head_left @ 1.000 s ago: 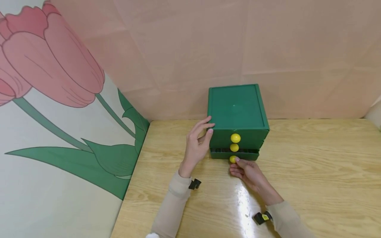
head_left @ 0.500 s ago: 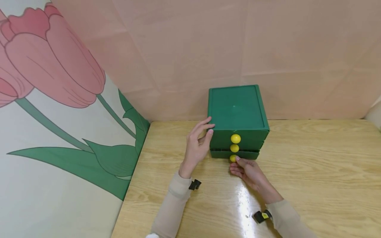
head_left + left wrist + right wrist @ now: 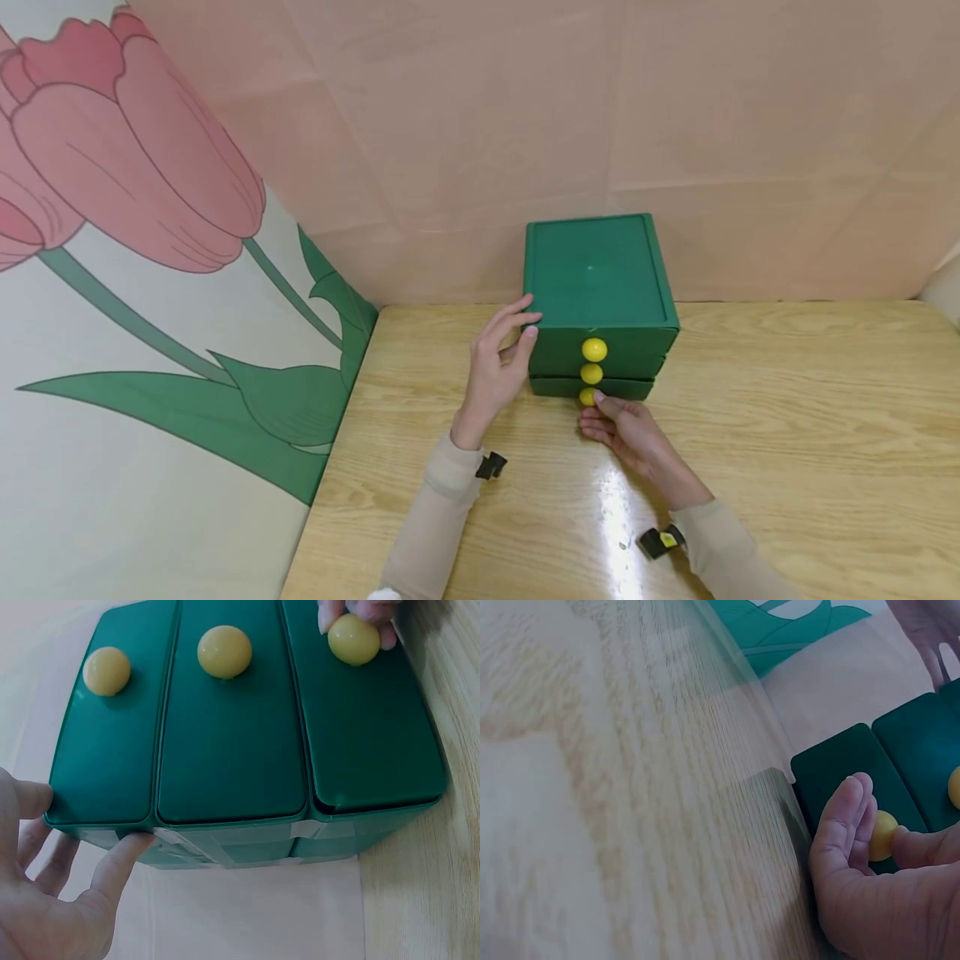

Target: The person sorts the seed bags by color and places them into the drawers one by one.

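A small green drawer cabinet [image 3: 592,271] stands on the table, its three drawer fronts each bearing a round yellow knob. My right hand [image 3: 633,433] pinches the bottom drawer's yellow knob [image 3: 587,397] between thumb and fingers. That bottom drawer [image 3: 375,742] sits slightly proud of the two above it, with a thin dark gap at its edge in the left wrist view. At the cabinet's upper left front corner, my left hand [image 3: 495,367] touches the side and top edge with its fingers spread.
The wooden table [image 3: 810,433] extends on both sides of the cabinet. Behind it hangs a pinkish cloth [image 3: 465,150]. A tulip-patterned sheet [image 3: 150,183] covers the left side.
The bottom drawer has slid inward, narrowing the dark gap above its front. My right hand has moved slightly with the knob. My left hand stays in place.
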Demonstrator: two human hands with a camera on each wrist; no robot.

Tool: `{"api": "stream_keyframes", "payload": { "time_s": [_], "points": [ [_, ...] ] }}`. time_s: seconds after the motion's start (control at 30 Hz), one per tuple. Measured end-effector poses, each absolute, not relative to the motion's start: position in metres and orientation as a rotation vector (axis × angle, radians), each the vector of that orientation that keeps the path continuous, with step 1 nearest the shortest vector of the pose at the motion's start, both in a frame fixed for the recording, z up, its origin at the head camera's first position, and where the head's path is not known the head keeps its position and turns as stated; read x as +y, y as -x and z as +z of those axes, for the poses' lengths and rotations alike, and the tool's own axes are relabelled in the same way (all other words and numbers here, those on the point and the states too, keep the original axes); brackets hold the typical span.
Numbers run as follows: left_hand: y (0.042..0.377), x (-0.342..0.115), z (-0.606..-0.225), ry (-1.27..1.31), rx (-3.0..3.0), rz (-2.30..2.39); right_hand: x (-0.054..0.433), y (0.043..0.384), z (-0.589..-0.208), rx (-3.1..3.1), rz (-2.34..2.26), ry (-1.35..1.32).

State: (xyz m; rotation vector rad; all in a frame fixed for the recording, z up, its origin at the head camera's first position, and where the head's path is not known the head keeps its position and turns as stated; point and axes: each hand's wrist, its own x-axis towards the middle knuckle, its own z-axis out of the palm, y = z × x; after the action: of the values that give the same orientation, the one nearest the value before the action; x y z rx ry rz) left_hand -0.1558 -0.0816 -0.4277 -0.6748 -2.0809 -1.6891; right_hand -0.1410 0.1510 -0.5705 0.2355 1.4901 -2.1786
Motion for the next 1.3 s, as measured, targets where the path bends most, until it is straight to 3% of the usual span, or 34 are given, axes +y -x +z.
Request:
{"api": "stream_keyframes", "payload": {
  "time_s": [0.73,1.03,1.3],
  "points": [
    [0.155,-0.083,-0.427,0.681,-2.072,-1.691,0.152,0.146,-0.569,1.479,-2.185,-0.227],
    [0.174,-0.083,-0.453,0.681,-2.089,-1.678,0.151,0.148,-0.57,1.643,-2.159,-0.213],
    [0.178,-0.091,-0.46,0.72,-2.155,-1.639,0.162,0.139,-0.552,2.01,-1.87,-0.036]
  ]
}}
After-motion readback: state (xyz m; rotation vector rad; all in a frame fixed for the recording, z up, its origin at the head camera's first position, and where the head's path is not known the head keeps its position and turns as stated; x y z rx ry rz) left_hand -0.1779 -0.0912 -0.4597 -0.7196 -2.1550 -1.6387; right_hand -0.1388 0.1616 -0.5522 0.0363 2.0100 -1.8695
